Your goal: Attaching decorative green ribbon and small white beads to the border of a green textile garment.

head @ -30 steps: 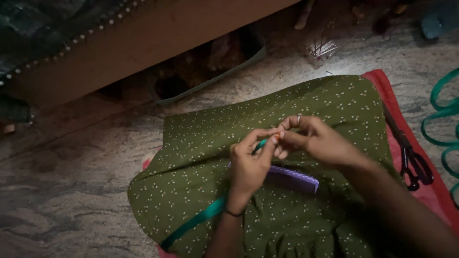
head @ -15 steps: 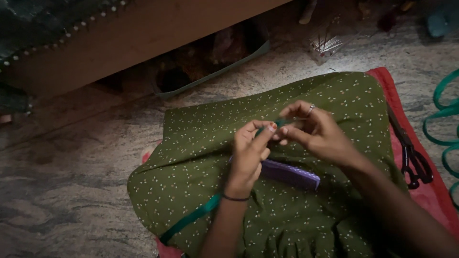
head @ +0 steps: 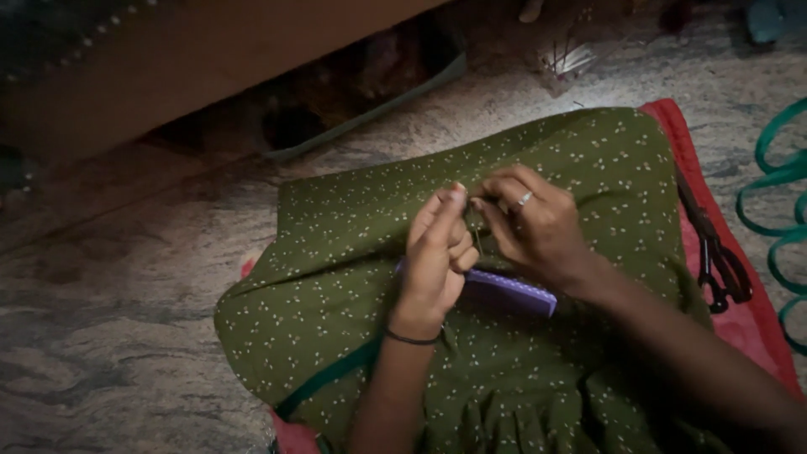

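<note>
Our left grip (head: 437, 252) is closed, fingers curled with the thumb raised, pinching a small fold of the green dotted fabric (head: 353, 277) near the middle of the cloth; a thin dark band sits on that wrist. Our right grip (head: 530, 223) is closed too, its fingertips drawn together on the same fold, meeting the left fingers just above the cloth, and a pale ring shows on one finger. What exactly sits between the fingertips is too small for us to tell. The fabric lies spread on the stone floor (head: 109, 336), wide and rumpled, with gathered pleats along the edge nearest us and a teal trim (head: 324, 382) running along its lower left border. Just under our hands, resting on the cloth, is a purple ruler (head: 513, 294), partly covered by the left hand. A red cloth (head: 756, 328) lies beneath the green fabric and shows at its right side and lower left corner. On that red strip, to the right of our right forearm, lie black scissors (head: 719, 256). Farther right on the floor are loops of green tape (head: 777, 202). Behind the fabric stands a brown wooden piece of furniture (head: 210, 59), with a dark tray (head: 370, 109) tucked under it.
</note>
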